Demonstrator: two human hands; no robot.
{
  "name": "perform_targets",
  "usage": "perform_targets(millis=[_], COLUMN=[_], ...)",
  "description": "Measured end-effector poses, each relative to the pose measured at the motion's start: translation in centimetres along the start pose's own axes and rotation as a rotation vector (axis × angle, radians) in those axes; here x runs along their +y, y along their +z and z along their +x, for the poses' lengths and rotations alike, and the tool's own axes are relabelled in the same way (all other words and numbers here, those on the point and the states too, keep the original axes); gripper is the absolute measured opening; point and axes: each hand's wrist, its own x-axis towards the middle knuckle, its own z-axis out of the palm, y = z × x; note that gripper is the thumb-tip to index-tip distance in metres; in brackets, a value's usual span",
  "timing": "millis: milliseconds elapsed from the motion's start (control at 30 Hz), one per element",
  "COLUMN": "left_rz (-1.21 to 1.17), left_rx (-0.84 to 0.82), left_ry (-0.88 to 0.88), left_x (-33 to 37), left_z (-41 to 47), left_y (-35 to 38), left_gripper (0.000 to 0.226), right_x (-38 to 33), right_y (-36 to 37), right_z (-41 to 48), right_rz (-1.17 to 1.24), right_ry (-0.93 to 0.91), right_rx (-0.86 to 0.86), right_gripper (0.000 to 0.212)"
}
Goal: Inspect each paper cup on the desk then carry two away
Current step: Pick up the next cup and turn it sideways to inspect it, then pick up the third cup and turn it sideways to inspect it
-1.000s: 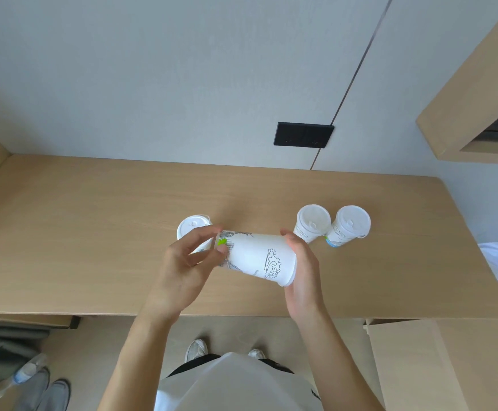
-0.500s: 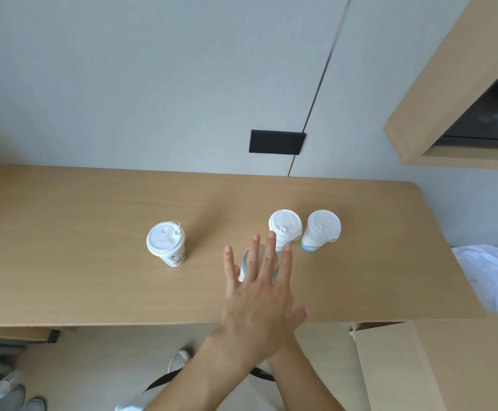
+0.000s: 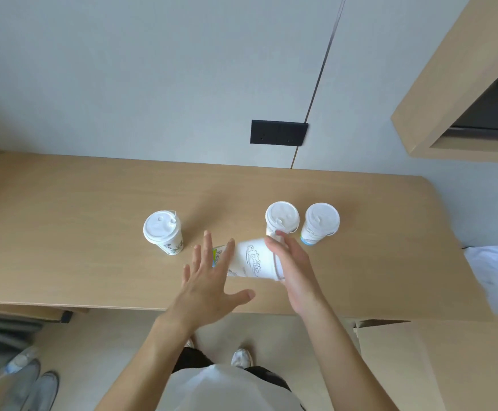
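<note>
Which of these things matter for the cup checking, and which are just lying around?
Job: sideways paper cup, left lidded cup, middle lidded cup, right lidded cup, desk.
Lying about: water bottle, grey shoes, white cloth, black wall panel.

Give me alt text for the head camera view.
A person's right hand holds a paper cup sideways over a wooden desk, the open left hand by its base. Three lidded cups stand behind: one at left, two together at right.
</note>
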Motion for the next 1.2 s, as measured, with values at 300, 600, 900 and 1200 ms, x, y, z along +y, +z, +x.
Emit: perform_targets(millis=[300, 600, 900, 1200], left_rz=[0.028, 0.005, -0.104, -0.107], left_rx=[0.029, -0.114, -0.112, -0.054], left_ry=[-0.096, -0.177, -0.034, -0.171], left_x=[-0.7, -5.7, -11.2, -16.7], left_z=[7.1, 13.3, 12.8, 3.0], left_y=[1.2, 1.7, 4.6, 6.2], left_gripper=[0.128, 0.129, 0.117, 0.124], right_x=[-3.2, -1.2, 1.8, 6.8], right_y=[4.2, 8.8, 11.7, 17.5], right_z=[6.3, 12.7, 12.3, 6.3], right_rz=[-0.753, -1.031, -1.085, -1.164], right_ry=[-0.288, -0.242, -0.221, -0.363], right_rx=[0.027, -0.008, -0.046, -0.263], right_gripper=[0.085, 0.079, 0.078, 0.082])
